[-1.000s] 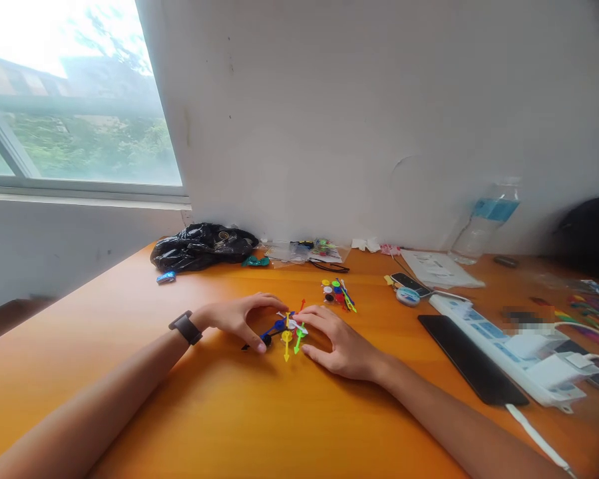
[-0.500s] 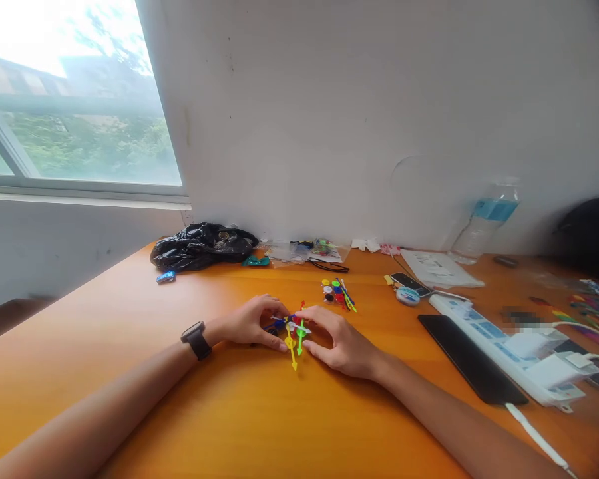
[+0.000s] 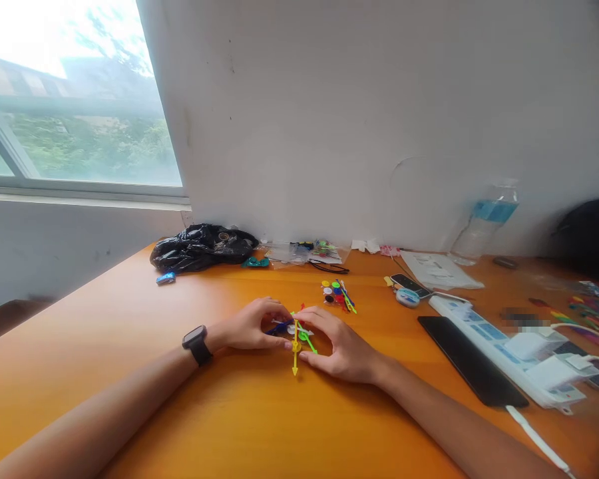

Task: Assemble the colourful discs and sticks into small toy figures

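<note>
My left hand (image 3: 252, 326), with a black watch (image 3: 196, 343) on the wrist, and my right hand (image 3: 338, 346) meet on the orange table (image 3: 130, 346). Both pinch a small cluster of coloured plastic arrow-tipped sticks (image 3: 293, 329) joined at a hub. A yellow stick (image 3: 295, 356) points toward me, a green stick (image 3: 309, 342) angles right, and blue and red ones show between the fingers. Just beyond lies a small heap of coloured plastic discs and sticks (image 3: 337, 295).
A black plastic bag (image 3: 199, 245) lies at the back left. Clear packets (image 3: 304, 251), papers (image 3: 439, 268) and a water bottle (image 3: 486, 219) line the wall. A black phone (image 3: 472, 359), a white power strip (image 3: 519, 349) and a small round tin (image 3: 408, 297) sit to the right.
The two hands have closed in on the stick cluster. The yellow stick now points straight toward me, the green one has swung to the right, and the blue stick is mostly hidden by my left fingers.
</note>
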Tool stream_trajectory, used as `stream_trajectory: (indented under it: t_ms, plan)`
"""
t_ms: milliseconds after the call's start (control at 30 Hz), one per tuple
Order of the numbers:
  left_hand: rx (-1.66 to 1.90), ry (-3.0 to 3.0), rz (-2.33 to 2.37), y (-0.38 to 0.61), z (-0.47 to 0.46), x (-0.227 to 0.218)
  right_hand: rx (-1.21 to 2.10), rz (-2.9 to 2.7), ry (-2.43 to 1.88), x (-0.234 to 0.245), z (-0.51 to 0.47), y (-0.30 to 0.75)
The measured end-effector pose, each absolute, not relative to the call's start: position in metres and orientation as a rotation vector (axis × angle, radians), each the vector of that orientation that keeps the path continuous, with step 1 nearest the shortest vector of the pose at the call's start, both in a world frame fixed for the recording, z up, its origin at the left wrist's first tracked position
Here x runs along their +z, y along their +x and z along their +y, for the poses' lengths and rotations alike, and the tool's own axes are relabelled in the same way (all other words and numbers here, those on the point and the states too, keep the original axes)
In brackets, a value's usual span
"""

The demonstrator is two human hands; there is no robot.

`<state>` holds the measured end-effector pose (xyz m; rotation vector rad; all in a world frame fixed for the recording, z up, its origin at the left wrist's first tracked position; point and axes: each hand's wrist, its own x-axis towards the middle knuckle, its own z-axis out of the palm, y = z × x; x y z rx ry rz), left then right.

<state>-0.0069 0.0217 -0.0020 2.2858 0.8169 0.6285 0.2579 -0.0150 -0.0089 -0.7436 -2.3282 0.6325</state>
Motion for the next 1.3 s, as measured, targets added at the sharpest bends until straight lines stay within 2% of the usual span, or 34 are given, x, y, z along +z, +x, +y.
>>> stream_trajectory:
  t_ms: [300,633,1300]
  plan:
    - [0.633,1.897,0.787,-0.014,0.030,-0.010,0.658,-2.260,-0.729,-0.016,-0.008,0.261]
    - [0.639,1.893,0.782,-0.010,0.028,-0.010,0.729,-2.212,-0.776,-0.020,-0.006,0.261]
    - [0.569,1.969,0.722,-0.018,0.034,-0.010,0.667,-2.248,-0.829,-0.014,-0.010,0.261]
